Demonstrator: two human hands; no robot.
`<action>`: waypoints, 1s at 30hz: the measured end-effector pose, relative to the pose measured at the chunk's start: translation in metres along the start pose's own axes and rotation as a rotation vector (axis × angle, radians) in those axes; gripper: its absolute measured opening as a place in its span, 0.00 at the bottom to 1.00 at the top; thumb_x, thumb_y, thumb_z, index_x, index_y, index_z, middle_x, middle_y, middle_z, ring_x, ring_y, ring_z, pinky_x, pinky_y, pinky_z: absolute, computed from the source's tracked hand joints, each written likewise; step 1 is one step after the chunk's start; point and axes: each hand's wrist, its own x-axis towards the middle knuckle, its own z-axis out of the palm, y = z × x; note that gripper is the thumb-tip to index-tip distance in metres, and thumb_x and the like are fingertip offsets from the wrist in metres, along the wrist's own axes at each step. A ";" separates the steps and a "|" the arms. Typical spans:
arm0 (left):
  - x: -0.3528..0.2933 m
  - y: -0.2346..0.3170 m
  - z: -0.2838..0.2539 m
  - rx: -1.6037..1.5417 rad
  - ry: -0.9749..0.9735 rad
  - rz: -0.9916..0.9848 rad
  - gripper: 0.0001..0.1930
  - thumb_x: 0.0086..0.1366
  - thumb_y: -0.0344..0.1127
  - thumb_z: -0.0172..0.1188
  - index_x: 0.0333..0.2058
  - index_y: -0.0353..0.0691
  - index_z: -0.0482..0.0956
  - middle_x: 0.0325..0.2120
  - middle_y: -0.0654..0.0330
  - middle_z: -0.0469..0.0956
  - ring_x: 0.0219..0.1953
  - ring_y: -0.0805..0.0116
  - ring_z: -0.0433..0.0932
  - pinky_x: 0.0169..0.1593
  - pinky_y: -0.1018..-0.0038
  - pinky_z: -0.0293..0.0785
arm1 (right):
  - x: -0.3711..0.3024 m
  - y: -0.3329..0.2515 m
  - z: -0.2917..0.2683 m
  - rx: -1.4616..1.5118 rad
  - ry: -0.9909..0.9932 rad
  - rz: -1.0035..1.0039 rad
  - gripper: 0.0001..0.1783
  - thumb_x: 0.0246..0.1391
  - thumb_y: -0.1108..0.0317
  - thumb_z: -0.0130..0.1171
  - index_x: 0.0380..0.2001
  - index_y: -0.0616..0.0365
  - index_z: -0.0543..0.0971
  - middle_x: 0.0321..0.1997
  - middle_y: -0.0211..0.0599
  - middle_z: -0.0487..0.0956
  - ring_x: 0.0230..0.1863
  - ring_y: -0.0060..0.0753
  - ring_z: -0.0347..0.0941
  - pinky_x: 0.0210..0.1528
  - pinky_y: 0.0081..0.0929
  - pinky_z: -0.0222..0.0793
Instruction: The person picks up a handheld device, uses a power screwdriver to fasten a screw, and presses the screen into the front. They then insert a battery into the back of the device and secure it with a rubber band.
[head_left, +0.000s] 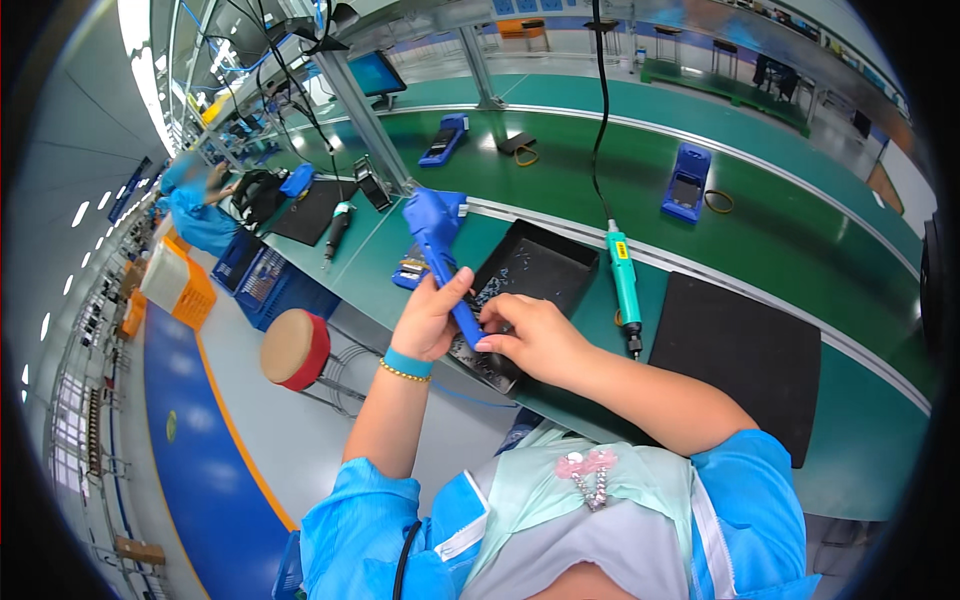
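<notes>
Blue handheld housing (432,222) tilts over black tray's (562,268) left edge; left-hand grip (428,318) holds its narrow body. Right-hand grip (538,338) at lower end, can't tell if pinching. Likely light, stiff, slightly slippery; hold mid-body.

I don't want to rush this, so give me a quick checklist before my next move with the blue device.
1. Left grip on blue device: ok, wrapped around it.
2. Right grip holding a small part: cannot tell, fingertips are partly hidden.
3. Small loose parts in the black tray: ok, scattered inside.
4. Green screwdriver in hand: not ok, it's right of the tray.
5. Device resting on black mat: not ok, it's hand-held.
</notes>
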 end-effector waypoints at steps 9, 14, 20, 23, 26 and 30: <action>-0.002 0.008 0.004 0.204 0.009 -0.019 0.27 0.63 0.58 0.66 0.47 0.42 0.69 0.35 0.63 0.72 0.35 0.75 0.74 0.36 0.74 0.77 | -0.007 0.011 0.002 0.073 -0.037 -0.124 0.16 0.54 0.69 0.67 0.42 0.61 0.72 0.39 0.44 0.77 0.40 0.45 0.77 0.45 0.38 0.74; -0.001 0.010 0.009 0.176 0.009 -0.032 0.28 0.64 0.60 0.63 0.46 0.41 0.69 0.36 0.62 0.73 0.38 0.73 0.76 0.39 0.71 0.78 | -0.008 0.020 0.002 0.084 -0.039 -0.177 0.17 0.55 0.70 0.66 0.43 0.61 0.71 0.40 0.45 0.77 0.42 0.47 0.77 0.46 0.39 0.74; 0.005 -0.001 -0.007 -0.032 -0.066 -0.061 0.28 0.69 0.60 0.54 0.51 0.39 0.68 0.39 0.53 0.76 0.44 0.58 0.80 0.45 0.61 0.82 | -0.009 0.019 -0.001 -0.052 0.032 -0.386 0.17 0.51 0.72 0.67 0.42 0.60 0.72 0.41 0.43 0.77 0.44 0.50 0.76 0.47 0.39 0.74; 0.004 0.000 0.002 -0.052 -0.037 -0.060 0.29 0.69 0.60 0.52 0.52 0.39 0.68 0.40 0.52 0.76 0.46 0.55 0.80 0.47 0.59 0.81 | -0.009 0.020 0.000 -0.096 0.083 -0.437 0.18 0.47 0.73 0.67 0.41 0.60 0.72 0.41 0.42 0.77 0.45 0.50 0.76 0.48 0.41 0.74; 0.003 0.002 0.010 -0.024 -0.009 -0.076 0.29 0.70 0.60 0.52 0.53 0.39 0.67 0.42 0.52 0.76 0.47 0.53 0.81 0.49 0.57 0.81 | -0.011 0.025 0.006 -0.161 0.134 -0.486 0.20 0.45 0.74 0.67 0.42 0.61 0.72 0.42 0.44 0.76 0.46 0.51 0.76 0.50 0.41 0.75; 0.001 0.000 0.013 0.034 0.028 -0.065 0.32 0.67 0.60 0.57 0.51 0.35 0.65 0.35 0.56 0.76 0.43 0.59 0.82 0.41 0.61 0.83 | -0.015 0.024 0.014 -0.324 0.205 -0.442 0.30 0.42 0.75 0.65 0.51 0.67 0.68 0.46 0.51 0.74 0.48 0.53 0.75 0.50 0.39 0.76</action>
